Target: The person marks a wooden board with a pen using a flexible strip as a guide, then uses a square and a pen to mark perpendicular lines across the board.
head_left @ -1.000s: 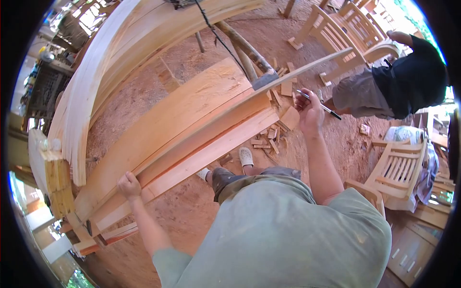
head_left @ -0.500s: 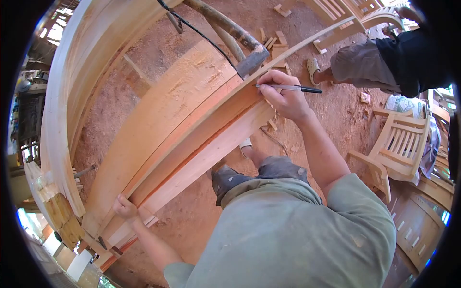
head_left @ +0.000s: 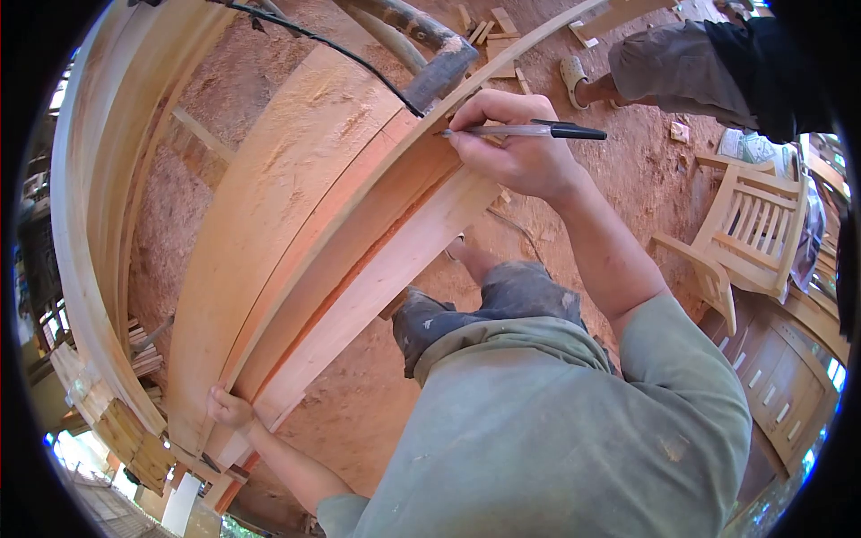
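Observation:
My right hand [head_left: 516, 148] is closed around a clear pen [head_left: 529, 131] with a black cap on its rear end. The pen's tip is at the edge of a long, thin curved wooden strip [head_left: 359, 199] lying over wide boards. At the strip's lower left end, my left hand [head_left: 230, 408] has its fingers wrapped on the strip. Under the strip is a broad curved board [head_left: 256, 193] with a dark line along it. A paler plank [head_left: 395, 260] lies on the near side.
Tall curved wooden pieces [head_left: 90, 197] stand at the left. A dark clamp-like block [head_left: 439, 76] and black cable [head_left: 332, 43] are beyond the boards. Another person [head_left: 686, 72] stands at the upper right, above a slatted wooden chair [head_left: 749, 224]. Wood scraps lie on the reddish ground.
My right hand and the pen have shifted left and slightly up in view. My left hand appears slightly lower, still on the strip. The whole view has shifted somewhat.

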### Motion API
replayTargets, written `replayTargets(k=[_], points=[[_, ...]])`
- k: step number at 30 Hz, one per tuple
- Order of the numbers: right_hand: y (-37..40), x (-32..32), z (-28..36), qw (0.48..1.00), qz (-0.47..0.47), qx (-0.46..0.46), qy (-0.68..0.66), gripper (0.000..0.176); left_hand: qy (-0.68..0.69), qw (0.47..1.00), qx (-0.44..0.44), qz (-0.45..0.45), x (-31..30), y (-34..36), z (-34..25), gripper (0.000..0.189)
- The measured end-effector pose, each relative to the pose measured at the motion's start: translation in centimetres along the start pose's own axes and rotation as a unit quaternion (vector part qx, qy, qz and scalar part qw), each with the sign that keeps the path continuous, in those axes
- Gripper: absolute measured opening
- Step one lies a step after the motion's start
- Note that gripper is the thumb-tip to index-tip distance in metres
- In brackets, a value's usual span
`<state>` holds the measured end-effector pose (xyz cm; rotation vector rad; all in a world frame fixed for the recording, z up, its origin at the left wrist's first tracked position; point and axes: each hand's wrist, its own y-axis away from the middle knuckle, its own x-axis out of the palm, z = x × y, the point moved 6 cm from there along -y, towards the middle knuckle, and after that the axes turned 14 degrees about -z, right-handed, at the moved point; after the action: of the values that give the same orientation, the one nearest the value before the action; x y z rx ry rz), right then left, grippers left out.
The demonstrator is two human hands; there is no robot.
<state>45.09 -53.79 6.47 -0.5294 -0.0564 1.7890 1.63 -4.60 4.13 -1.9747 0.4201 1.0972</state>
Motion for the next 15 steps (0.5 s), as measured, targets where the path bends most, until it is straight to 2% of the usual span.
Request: replayTargets(k=[7, 9, 15], points=[[0.3, 0.0, -0.1, 1.0, -0.021, 0.015, -0.006, 0.008, 0.008, 1.0, -0.029, 0.001, -0.1, -0.3, -0.9, 0.04], [0.5, 0.1, -0.1, 0.999, -0.033, -0.013, -0.009, 0.008, 0.007, 1.0, -0.025, 0.001, -0.1, -0.3, -1.2, 0.04], [0.4, 0.0, 0.0, 0.999, -0.039, -0.018, 0.001, 0.008, 0.009, 1.0, -0.023, 0.002, 0.0, -0.4, -1.2, 0.041]])
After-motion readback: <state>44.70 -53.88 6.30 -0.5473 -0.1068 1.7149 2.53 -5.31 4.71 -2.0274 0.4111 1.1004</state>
